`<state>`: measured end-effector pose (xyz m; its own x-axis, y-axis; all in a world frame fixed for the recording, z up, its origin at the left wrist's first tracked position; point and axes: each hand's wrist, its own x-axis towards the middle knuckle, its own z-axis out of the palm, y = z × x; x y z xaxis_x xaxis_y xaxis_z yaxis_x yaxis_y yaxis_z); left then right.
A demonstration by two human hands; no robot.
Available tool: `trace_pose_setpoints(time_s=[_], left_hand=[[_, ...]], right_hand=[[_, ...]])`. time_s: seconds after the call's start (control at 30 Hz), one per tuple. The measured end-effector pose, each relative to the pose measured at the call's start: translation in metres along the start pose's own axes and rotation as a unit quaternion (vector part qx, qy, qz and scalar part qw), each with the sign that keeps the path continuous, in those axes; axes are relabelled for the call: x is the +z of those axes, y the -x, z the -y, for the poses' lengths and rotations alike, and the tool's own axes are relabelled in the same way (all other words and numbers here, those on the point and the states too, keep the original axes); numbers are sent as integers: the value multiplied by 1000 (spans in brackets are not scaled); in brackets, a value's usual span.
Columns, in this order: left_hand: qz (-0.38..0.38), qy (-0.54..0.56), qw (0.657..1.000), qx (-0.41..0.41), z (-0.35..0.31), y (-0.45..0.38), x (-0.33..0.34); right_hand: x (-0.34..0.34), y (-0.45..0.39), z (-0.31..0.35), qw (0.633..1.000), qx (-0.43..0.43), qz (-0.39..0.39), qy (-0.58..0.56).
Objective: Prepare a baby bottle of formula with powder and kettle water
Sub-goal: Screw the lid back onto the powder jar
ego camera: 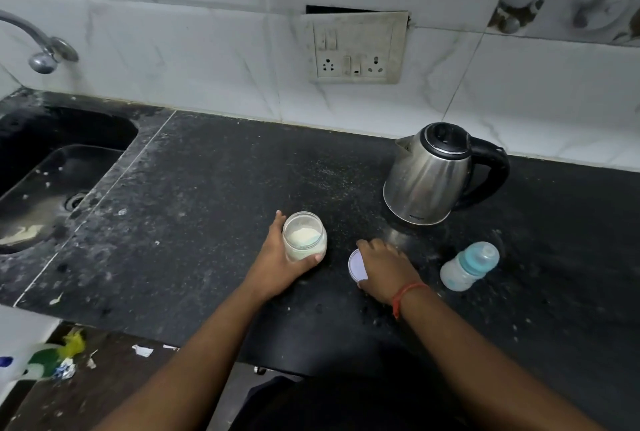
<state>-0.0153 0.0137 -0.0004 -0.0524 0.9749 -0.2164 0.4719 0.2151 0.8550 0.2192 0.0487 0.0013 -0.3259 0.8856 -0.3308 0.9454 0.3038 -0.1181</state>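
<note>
From my remote position I logged the following. The surface (214, 188) was a dark, speckled stone slab, matte and dusted with pale residue. The left hand (277, 268) gripped a clear cylindrical jar (304, 236), fingers and thumb curled round its lower wall; the jar stood upright, uncapped, and contained a shallow layer of fine off-white powder (302, 235). The right hand (384, 269) rested over a round, flat, pale lid (356, 266) lying on the surface just beside the jar; the fingers were bent over the lid's far edge, though I could not tell whether they actually pinched it or merely touched it.

The kettle (429, 176) stood behind the right hand: a tapered brushed-steel body with a black plastic cap and a black loop handle, upright, spout toward the sink side. The baby bottle (467, 266) stood to the right of the lid, apart from it: a translucent, frosted, rounded body with a light-blue collar and teat cover, appearing tilted in the wide-angle view.

A black recessed sink (52, 167) lay at the left, with a chrome tap (41, 50) above it. A grimy white socket plate (356, 48) was set in the glossy marbled wall tiles (173, 50).
</note>
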Motion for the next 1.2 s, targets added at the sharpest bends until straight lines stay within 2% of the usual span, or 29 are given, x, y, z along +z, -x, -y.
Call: trace_pose_setpoints(time_s=[0.27,0.43,0.53,0.63,0.77,0.93,1.0,1.13,1.2], left_hand=[[11,28,999,13,2,-5,3],[-20,34,999,13,1,-8,4],[-31,40,999,18,-1,-8,8],[-33,32,998,30,-7,-3,15],[-33,33,997,60,-21,0,30],[-17,18,994,102,-47,4,50],[-12,18,993,116,-58,5,58],[-4,20,990,143,-74,5,71],[1,18,988,150,-79,4,77]], right_hand=[[-6,0,-7,994,-7,-41,-97],[-15,6,-10,976,13,-56,-208],[-26,14,-14,945,36,-81,-314],[-39,21,-18,900,56,-99,-422],[-53,30,-22,843,74,-134,-515],[-64,45,-30,802,75,-277,-524],[-69,50,-34,808,44,-304,-503],[-74,57,-36,868,-39,-270,-415],[-78,61,-36,887,-65,-260,-377]])
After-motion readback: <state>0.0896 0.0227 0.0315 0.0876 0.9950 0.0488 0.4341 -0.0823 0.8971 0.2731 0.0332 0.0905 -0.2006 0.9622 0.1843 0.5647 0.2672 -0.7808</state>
